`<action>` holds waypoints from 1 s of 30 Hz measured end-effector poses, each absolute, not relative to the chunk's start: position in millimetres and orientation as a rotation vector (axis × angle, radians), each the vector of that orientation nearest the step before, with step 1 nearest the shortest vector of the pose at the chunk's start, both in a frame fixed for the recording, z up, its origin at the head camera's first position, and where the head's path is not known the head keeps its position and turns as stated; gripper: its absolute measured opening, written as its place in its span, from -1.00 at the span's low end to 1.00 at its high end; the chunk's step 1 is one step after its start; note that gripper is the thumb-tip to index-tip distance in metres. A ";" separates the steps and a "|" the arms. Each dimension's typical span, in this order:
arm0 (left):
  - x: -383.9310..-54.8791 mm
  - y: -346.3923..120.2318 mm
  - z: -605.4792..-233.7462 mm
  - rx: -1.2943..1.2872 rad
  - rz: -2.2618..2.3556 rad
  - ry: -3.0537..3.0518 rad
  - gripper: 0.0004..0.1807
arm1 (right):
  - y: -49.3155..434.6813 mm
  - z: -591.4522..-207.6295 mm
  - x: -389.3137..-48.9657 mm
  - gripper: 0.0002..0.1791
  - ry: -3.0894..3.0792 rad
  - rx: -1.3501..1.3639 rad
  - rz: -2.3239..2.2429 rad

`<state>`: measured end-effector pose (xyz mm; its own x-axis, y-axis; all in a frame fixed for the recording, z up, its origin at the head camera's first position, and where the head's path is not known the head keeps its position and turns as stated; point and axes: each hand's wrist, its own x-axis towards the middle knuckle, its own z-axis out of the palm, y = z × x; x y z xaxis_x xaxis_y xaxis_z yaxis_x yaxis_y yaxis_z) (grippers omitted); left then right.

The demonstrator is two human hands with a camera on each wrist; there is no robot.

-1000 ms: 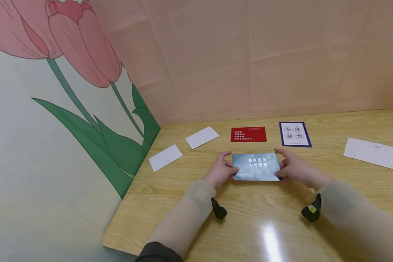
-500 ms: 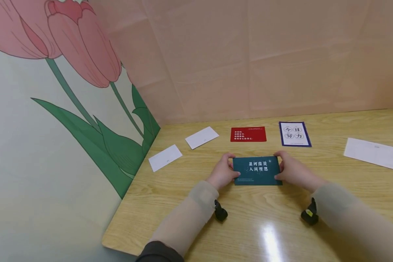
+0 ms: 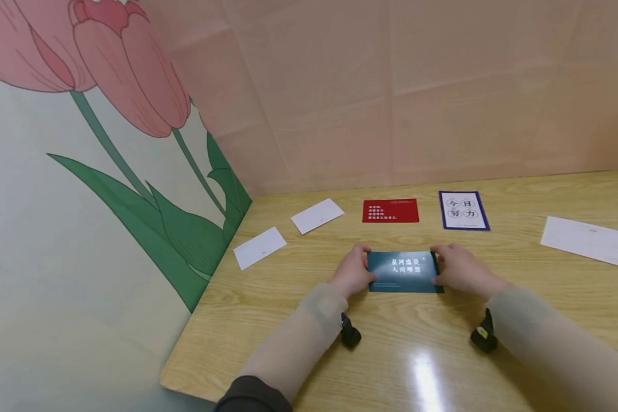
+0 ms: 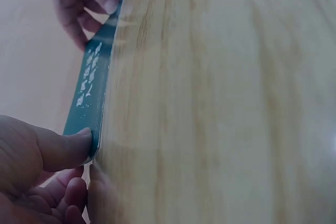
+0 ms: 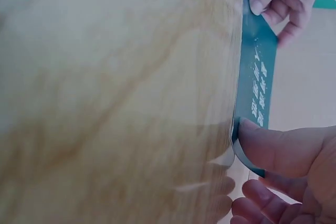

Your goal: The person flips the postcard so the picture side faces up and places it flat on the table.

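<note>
A dark teal card (image 3: 405,274) with white characters lies face up between my two hands in the head view, its front edge at or just above the tabletop. My left hand (image 3: 351,272) pinches its left end, the thumb on the printed face. At the opposite end, my right hand (image 3: 466,269) holds the card the same way. In the right wrist view the card's end bends by the right thumb (image 5: 278,148), with the other fingers curled below. The left wrist view shows the left thumb (image 4: 65,150) pressing the near corner of the card.
Behind the hands lie a red card (image 3: 390,211) and a blue-bordered white card (image 3: 464,211). Two white cards (image 3: 317,216) are on the left, near the tulip-painted wall (image 3: 129,86). A longer white card (image 3: 592,240) lies right on the wooden table (image 3: 268,320).
Both hands have brought the teal card slightly down and toward me in the head view. Its tilt has altered, so its glare faded and then partly returned. The other cards stay put.
</note>
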<state>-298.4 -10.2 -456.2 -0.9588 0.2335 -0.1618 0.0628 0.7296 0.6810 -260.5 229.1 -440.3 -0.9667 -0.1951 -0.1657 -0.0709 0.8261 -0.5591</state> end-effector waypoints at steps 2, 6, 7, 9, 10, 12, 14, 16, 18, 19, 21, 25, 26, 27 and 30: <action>-299.3 -9.2 -456.5 0.247 1.013 2.711 -0.34 | 229.7 -439.8 -259.9 -0.14 2.803 -0.232 -0.815; -300.7 -7.8 -454.7 0.266 0.914 2.729 -0.36 | 230.7 -439.4 -259.3 -0.13 2.814 -0.260 -0.753; -301.0 -7.6 -454.1 0.267 0.883 2.735 -0.36 | 230.7 -439.3 -259.2 -0.13 2.816 -0.261 -0.740; -301.3 -7.3 -452.8 0.263 0.820 2.742 -0.37 | 230.7 -439.5 -259.0 -0.13 2.815 -0.258 -0.724; -301.5 -7.2 -452.5 0.260 0.792 2.745 -0.37 | 230.4 -439.6 -259.0 -0.14 2.815 -0.257 -0.719; -301.4 -7.0 -451.9 0.246 0.757 2.746 -0.37 | 229.9 -439.2 -258.2 -0.15 2.819 -0.257 -0.710; -301.3 -6.9 -451.9 0.242 0.735 2.748 -0.37 | 228.2 -438.5 -256.7 -0.19 2.832 -0.262 -0.692; -301.1 -6.8 -452.1 0.241 0.723 2.750 -0.37 | 225.0 -437.8 -253.8 -0.23 2.853 -0.266 -0.668; -300.7 -6.8 -452.0 0.237 0.720 2.750 -0.37 | 219.7 -436.2 -249.3 -0.28 2.898 -0.305 -0.589; -300.5 -6.8 -452.0 0.234 0.720 2.748 -0.37 | 216.0 -435.6 -246.9 -0.31 2.921 -0.335 -0.542; -300.3 -6.9 -452.0 0.229 0.724 2.742 -0.37 | 207.5 -434.0 -241.3 -0.36 2.952 -0.405 -0.454; -301.2 -7.8 -452.3 0.237 0.719 2.737 -0.37 | 188.8 -430.7 -231.7 -0.41 2.896 -0.607 -0.351; -301.8 -8.2 -452.7 0.246 0.715 2.738 -0.37 | 184.8 -429.8 -229.2 -0.41 2.862 -0.644 -0.345; -302.3 -8.6 -453.1 0.253 0.711 2.739 -0.38 | 181.2 -429.0 -227.1 -0.40 2.830 -0.680 -0.341; -303.3 -9.3 -454.3 0.284 0.708 2.737 -0.38 | 174.9 -428.5 -222.4 -0.40 2.759 -0.709 -0.338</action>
